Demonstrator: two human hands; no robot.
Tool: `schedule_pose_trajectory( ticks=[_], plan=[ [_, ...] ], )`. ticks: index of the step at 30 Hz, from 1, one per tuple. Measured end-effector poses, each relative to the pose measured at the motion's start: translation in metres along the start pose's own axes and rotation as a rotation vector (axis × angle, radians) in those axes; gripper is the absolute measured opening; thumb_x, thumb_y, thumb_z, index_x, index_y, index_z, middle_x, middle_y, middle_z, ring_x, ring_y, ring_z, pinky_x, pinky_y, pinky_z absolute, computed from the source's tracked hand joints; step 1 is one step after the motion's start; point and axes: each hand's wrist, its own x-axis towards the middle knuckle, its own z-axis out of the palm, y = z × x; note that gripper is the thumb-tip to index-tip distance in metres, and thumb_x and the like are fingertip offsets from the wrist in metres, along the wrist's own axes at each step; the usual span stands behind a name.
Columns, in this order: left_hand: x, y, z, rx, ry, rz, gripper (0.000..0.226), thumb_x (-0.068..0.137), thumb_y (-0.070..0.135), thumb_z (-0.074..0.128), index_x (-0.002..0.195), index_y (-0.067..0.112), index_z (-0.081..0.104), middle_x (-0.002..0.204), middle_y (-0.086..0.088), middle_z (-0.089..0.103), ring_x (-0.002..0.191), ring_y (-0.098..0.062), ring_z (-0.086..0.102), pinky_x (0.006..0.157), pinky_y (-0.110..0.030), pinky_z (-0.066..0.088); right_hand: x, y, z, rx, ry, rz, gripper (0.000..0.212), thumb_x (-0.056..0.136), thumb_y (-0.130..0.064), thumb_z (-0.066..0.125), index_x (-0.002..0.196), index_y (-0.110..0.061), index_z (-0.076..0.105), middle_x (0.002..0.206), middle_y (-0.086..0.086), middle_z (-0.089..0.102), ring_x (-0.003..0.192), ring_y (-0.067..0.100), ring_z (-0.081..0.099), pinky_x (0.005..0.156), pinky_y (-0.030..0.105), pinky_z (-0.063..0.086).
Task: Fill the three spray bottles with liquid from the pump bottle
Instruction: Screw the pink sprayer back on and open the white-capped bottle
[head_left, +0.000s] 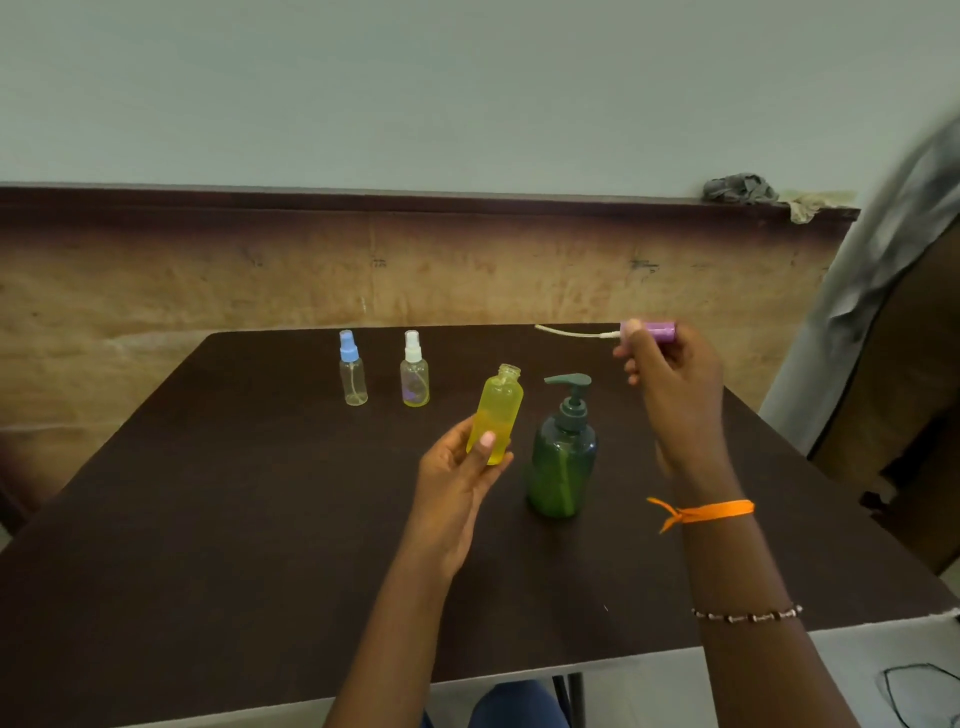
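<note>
My left grip (457, 467) clamps the uncapped yellow plastic spray bottle (494, 415), tilted beside the green pump bottle (563, 457), so it could spill, while my right grip (670, 374) pinches the purple sprayer cap (655, 331), whose tube may drip.

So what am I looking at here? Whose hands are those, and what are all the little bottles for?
There is no machine here, just a person. A camera worn on their head looks down, so you see what they see: their own two hands over a dark table.

The left hand holds a small yellow bottle with its top off. The right hand holds that bottle's purple spray top, with its thin tube sticking out sideways.

On the table stand a green pump bottle and, further back, two small bottles, one with a blue top and one with a white top. The job is to fill the small bottles from the green one.
</note>
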Motion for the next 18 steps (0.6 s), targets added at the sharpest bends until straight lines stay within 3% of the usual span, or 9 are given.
schedule_pose_trajectory(
  ticks=[2,5,10,18],
  plan=[
    [0.0,0.004,-0.001,-0.01,0.003,0.013,0.027,0.091,0.007,0.051,0.117,0.006,0.055,0.105,-0.005,0.065,0.099,-0.014,0.062,0.08,-0.021,0.055,0.006,-0.007,0.01,-0.083,-0.058,-0.048,0.018,0.091,-0.023,0.06,0.077,-0.012,0.06,0.069,-0.002,0.06,0.063,0.004,0.052,0.061,0.024,0.041],
    [-0.001,0.01,-0.004,-0.013,0.016,0.025,0.031,0.09,0.007,0.051,0.122,0.003,0.053,0.11,-0.008,0.064,0.104,-0.017,0.06,0.082,-0.022,0.054,0.012,-0.019,0.028,-0.146,-0.127,-0.117,0.023,0.088,-0.015,0.058,0.073,0.002,0.052,0.066,0.0,0.052,0.062,0.007,0.043,0.058,0.023,0.036],
    [-0.002,0.015,-0.01,-0.015,0.029,0.039,0.034,0.09,0.007,0.051,0.124,0.002,0.052,0.112,-0.008,0.064,0.106,-0.018,0.06,0.084,-0.022,0.054,0.024,-0.04,0.051,-0.27,-0.241,-0.217,0.02,0.079,-0.009,0.06,0.063,-0.009,0.048,0.057,-0.004,0.041,0.049,0.003,0.034,0.048,0.014,0.028],
    [-0.003,0.022,-0.022,-0.033,0.04,0.055,0.033,0.09,0.007,0.052,0.123,0.003,0.053,0.111,-0.004,0.066,0.104,-0.014,0.062,0.08,-0.02,0.053,0.04,-0.055,0.07,-0.388,-0.323,-0.439,0.024,0.077,-0.01,0.063,0.063,-0.006,0.043,0.054,-0.003,0.035,0.048,0.004,0.033,0.046,0.013,0.027]
  ],
)
